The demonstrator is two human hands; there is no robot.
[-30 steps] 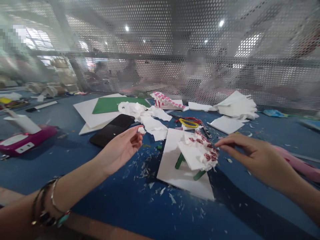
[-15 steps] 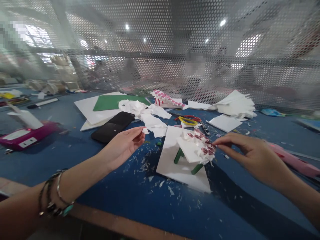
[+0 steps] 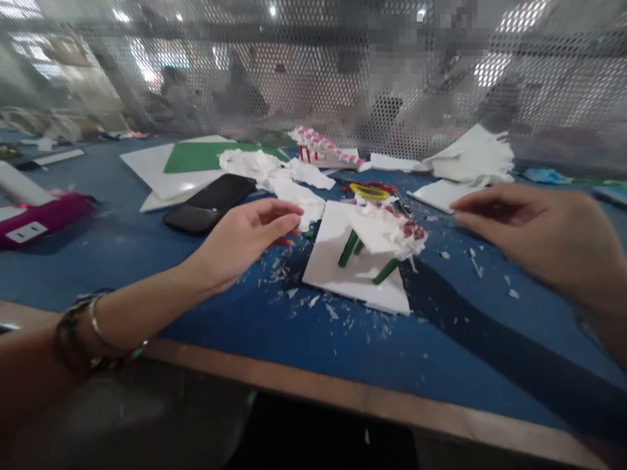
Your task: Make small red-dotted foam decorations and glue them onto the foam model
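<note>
My left hand [image 3: 249, 238] is left of a small model with its thumb and fingertips pinched; whether the white paper bit is still between them I cannot see. To the right, my right hand [image 3: 533, 228] is also pinched, blurred, apart from the model; anything in its fingertips is too small to make out. Between the hands stands the model: a tilted white roof [image 3: 377, 232] on green legs [image 3: 349, 248], with crumpled white and dark red bits along its right side. It rests on a white board [image 3: 323, 261].
Behind are torn white paper [image 3: 255, 166], a green sheet [image 3: 198, 156], a black phone-like slab [image 3: 210, 203], yellow-and-red-handled tools [image 3: 369, 190] and a pink-dotted model [image 3: 326, 147]. A purple power strip [image 3: 49, 219] lies left. Perforated metal mesh [image 3: 318, 78] borders the back.
My right hand has drawn away from the model's edge, to the right and upward. My left hand has turned, hiding the white bit seen in its fingertips before. The view has tipped downward.
</note>
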